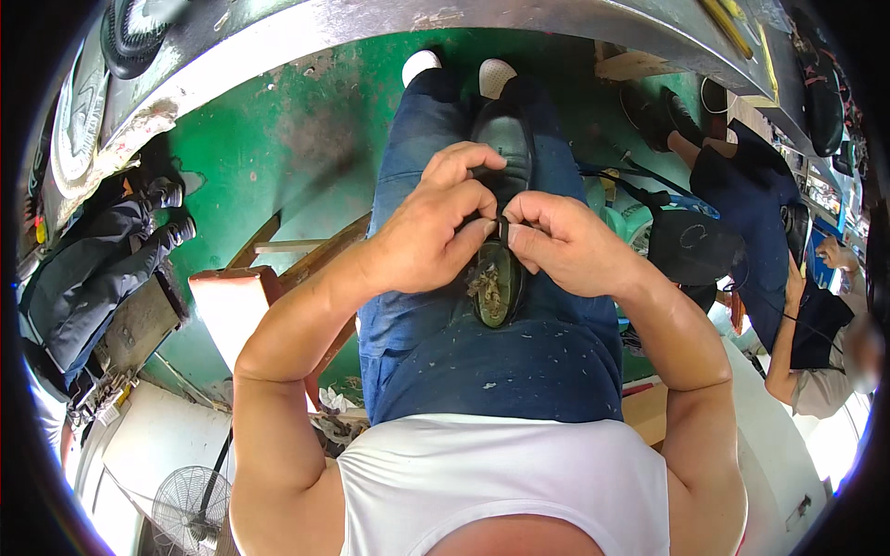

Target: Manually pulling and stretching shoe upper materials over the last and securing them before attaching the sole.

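A black leather shoe (pixel 513 176) lies lengthwise on my lap, its toe pointing away from me and its heel towards my waist. Something brownish and crumpled (pixel 491 283) shows inside its opening. At the front of that opening, the thumb and fingers of my left hand (pixel 431 222) are pinched together. My right hand (pixel 570 241) meets them from the other side, also in a pinch. A small dark piece of the upper shows between the two sets of fingertips; which part it is, the fingers hide.
A metal-edged bench (pixel 306 42) curves across the far side, with shoes (pixel 134 37) on its left end. A wooden stool (pixel 236 278) stands left of my legs. To my right sits a co-worker (pixel 756 241) beside a dark bag (pixel 691 246); another person's legs (pixel 102 259) show at left.
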Demonstrator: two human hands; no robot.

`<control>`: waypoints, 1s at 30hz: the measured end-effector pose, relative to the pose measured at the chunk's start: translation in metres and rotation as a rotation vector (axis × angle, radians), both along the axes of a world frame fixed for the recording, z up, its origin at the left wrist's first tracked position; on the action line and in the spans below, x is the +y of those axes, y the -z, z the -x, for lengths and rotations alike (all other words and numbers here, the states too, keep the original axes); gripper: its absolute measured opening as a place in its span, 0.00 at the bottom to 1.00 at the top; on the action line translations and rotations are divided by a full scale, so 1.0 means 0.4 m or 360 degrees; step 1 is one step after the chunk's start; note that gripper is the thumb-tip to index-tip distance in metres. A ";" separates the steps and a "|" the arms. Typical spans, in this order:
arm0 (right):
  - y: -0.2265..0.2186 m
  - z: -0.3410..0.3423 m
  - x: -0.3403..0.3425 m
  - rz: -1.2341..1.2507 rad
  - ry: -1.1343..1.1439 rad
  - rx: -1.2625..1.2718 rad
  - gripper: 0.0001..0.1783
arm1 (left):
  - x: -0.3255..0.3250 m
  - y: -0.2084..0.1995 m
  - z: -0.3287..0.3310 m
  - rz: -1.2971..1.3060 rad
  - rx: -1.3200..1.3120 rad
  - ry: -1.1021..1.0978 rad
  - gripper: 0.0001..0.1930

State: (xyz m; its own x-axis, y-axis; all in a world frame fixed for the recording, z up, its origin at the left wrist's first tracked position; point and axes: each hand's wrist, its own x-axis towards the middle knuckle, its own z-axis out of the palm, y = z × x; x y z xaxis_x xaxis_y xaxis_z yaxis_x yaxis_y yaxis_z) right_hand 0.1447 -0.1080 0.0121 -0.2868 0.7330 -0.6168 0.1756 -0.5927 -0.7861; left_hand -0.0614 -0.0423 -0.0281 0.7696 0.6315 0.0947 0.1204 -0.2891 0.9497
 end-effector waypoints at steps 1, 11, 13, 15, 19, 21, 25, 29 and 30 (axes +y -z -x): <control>-0.014 -0.008 0.002 0.0003 0.0000 -0.0002 0.04 | 0.007 -0.009 -0.005 -0.0156 0.0006 0.0008 0.05; -0.035 0.033 -0.138 0.0009 -0.0152 -0.0592 0.65 | 0.047 -0.061 0.121 -0.0461 0.0352 -0.0042 0.17; -0.003 0.096 -0.180 -0.0233 -0.0278 -0.0733 0.75 | 0.080 -0.088 0.153 -0.0667 0.0448 -0.0455 0.23; 0.017 0.111 -0.148 -0.0044 -0.0157 -0.0743 0.75 | 0.150 -0.132 0.166 -0.1096 0.0414 -0.0726 0.25; -0.011 0.051 -0.144 0.0013 -0.0009 -0.0578 0.70 | 0.359 -0.262 0.182 -0.1937 0.0459 -0.1409 0.36; 0.024 -0.048 -0.183 0.0113 0.0420 0.0617 0.64 | 0.477 -0.300 0.219 -0.1925 0.0729 -0.1636 0.40; -0.127 -0.144 -0.181 0.0160 0.0640 0.1132 0.59 | 0.573 -0.406 0.224 -0.1423 0.1466 -0.1567 0.39; -0.212 -0.222 0.007 -0.0604 0.0670 0.1281 0.38 | 0.575 -0.339 0.196 -0.2029 0.1499 -0.1464 0.30; -0.255 -0.257 0.106 -0.1074 0.0321 0.0705 0.33 | 0.571 -0.344 0.182 -0.2043 0.1476 -0.1455 0.30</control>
State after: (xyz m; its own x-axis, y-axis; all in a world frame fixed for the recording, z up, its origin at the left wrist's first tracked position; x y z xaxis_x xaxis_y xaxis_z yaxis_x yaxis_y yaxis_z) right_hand 0.2476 -0.0657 0.1139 -0.2228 0.9683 0.1130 -0.2927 0.0441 -0.9552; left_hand -0.1344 0.1862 0.1097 0.3449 0.7247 0.5966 0.9384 -0.2501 -0.2386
